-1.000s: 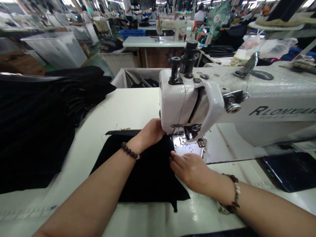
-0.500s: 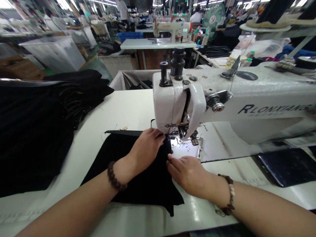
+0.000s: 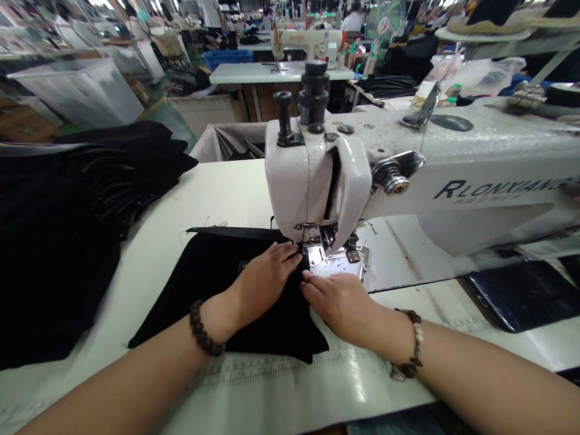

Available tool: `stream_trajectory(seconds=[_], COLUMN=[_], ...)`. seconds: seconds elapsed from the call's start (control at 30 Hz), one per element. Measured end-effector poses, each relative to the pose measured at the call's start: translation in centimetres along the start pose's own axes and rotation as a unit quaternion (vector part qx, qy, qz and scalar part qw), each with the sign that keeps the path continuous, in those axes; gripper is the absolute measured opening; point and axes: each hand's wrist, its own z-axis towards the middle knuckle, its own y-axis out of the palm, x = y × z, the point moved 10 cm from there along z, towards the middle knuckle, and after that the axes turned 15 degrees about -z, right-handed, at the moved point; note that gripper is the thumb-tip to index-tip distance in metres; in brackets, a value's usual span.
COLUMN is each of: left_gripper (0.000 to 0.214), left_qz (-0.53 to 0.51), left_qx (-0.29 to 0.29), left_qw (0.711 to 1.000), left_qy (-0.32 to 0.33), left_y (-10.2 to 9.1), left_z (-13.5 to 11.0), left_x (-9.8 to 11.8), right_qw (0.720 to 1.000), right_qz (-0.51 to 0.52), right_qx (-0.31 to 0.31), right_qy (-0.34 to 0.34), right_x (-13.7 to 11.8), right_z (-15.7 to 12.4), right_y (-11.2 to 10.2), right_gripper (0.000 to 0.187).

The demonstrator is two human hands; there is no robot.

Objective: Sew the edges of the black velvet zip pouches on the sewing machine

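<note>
A black fabric piece (image 3: 267, 329) lies on the white sewing table, its right edge running under the head of the white sewing machine (image 3: 290, 175). On top of the cloth rests my left hand (image 3: 260, 281), fingers stretched toward the presser foot (image 3: 306, 244) and thumb slightly apart. My right hand (image 3: 344, 302) pinches the cloth's right edge between thumb and fingers, just in front of the needle plate (image 3: 335, 263). The left fingertips are very near the needle area; the needle itself is hard to make out.
A tall stack of black fabric pieces (image 3: 54, 241) covers the table's left side. A dark phone-like slab (image 3: 525, 296) lies at the right. Behind the table stands a grey cloth-lined bin (image 3: 217, 139), with another sewing machine (image 3: 308, 45) farther back.
The fabric's lower corner has shifted up and its left side now spreads farther left. Both hands stay on the cloth beside the needle. The whole view has shifted slightly.
</note>
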Motion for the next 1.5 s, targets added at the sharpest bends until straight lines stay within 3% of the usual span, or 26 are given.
stream_trajectory(seconds=[0.3, 0.43, 0.5, 0.57, 0.63, 0.7, 0.8, 0.9, 0.97, 1.03, 1.1, 1.2, 1.3, 1.5], left_gripper=[0.021, 0.023, 0.025, 0.033, 0.056, 0.072, 0.059, 0.037, 0.033, 0.029, 0.028, 0.035, 0.034, 0.034], left_qz=[-0.033, -0.011, 0.018, 0.041, 0.044, 0.035, 0.030, 0.017, -0.017, -0.080, -0.151, -0.226, -0.260, -0.264], left_qx=[0.005, -0.040, -0.076, -0.088, -0.076, -0.058, -0.021, 0.038, 0.080, 0.119, 0.144, 0.145, 0.124, 0.121], left_qw=[0.999, 0.999, 0.996, 0.994, 0.995, 0.997, 0.999, 0.996, 0.992, 0.989, 0.972, 0.933, 0.926, 0.925], left_qy=[-0.018, -0.034, -0.035, -0.040, -0.041, -0.022, 0.028, 0.079, 0.092, 0.030, -0.104, -0.241, -0.245, -0.246], left_y=[-0.8, -0.4, -0.3, -0.7, -1.4, -1.7, -1.5, -2.0, -3.2, -5.1, -6.7, -7.8, -7.9, -7.6], left_z=[1.2, 1.5, 1.0, -0.2, -1.7, -3.2, -4.7, -5.1, -4.9, -4.3, -3.7, -3.4, -2.6, -2.7], left_x=[-0.7, -1.2, -0.8, 0.0, 1.4, 3.2, 5.7, 7.1, 7.2, 5.4, 2.1, -1.2, -1.3, -0.5], right_qw=[0.998, 0.994, 0.990, 0.983, 0.983, 0.986, 0.992, 0.985, 0.979, 0.979, 0.984, 0.994, 0.992, 0.974], right_qz=[0.003, 0.041, 0.097, 0.154, 0.153, 0.140, 0.114, 0.049, 0.016, 0.001, 0.012, 0.049, 0.004, -0.051], right_qx=[-0.056, -0.085, -0.092, -0.096, -0.099, -0.089, -0.043, 0.024, 0.048, 0.064, 0.080, 0.091, 0.112, 0.202], right_qy=[0.042, 0.061, 0.036, -0.015, -0.007, -0.005, 0.039, 0.165, 0.197, 0.192, 0.156, 0.027, -0.064, -0.092], right_x=[1.4, 2.8, 3.8, 4.7, 6.6, 7.4, 7.6, 8.7, 8.8, 8.5, 7.6, 4.0, 0.3, -1.9], right_z=[1.1, 1.0, 0.2, -1.1, -2.3, -2.7, -1.6, -0.1, 0.4, 0.4, -0.2, -1.6, -3.2, -3.8], right_y=[1.1, 1.0, 0.3, -0.5, -0.7, -0.5, 0.2, 0.6, 0.6, 0.1, -0.9, -2.5, -3.7, -5.5], right_gripper=[0.016, 0.019, 0.022, 0.041, 0.054, 0.044, 0.026, 0.031, 0.034, 0.035, 0.032, 0.024, 0.018, 0.019])
